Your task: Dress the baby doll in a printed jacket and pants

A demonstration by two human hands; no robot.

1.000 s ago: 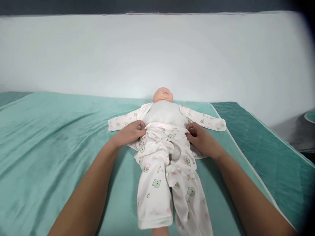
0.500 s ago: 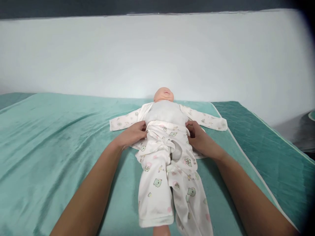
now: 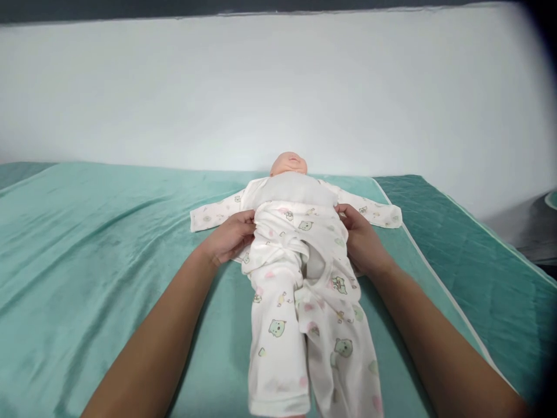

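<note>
A baby doll (image 3: 288,164) lies on its back, head away from me. White printed trousers (image 3: 278,331) cover its legs and reach up to its waist, with an open gap at the crotch. Its arms are in the sleeves of a matching white top (image 3: 217,213), which is spread open under its grey-white torso (image 3: 290,188). My left hand (image 3: 232,235) is closed on the trousers' waistband at the doll's left-hand side in view. Opposite it, my right hand (image 3: 360,238) pinches the waistband too. Some fingertips of both hands are hidden by the fabric.
A light green blanket (image 3: 108,261), wrinkled on the left, lies under the doll. To the right runs a darker green quilted cover (image 3: 470,249). Behind the doll's head rises a white wall (image 3: 278,87). A dark rounded object (image 3: 543,226) stands at the far right.
The waistband is now slightly higher on the torso and pulled wider. My right hand has shifted a little outward and up; the bare foot below the trouser leg is nearly out of view.
</note>
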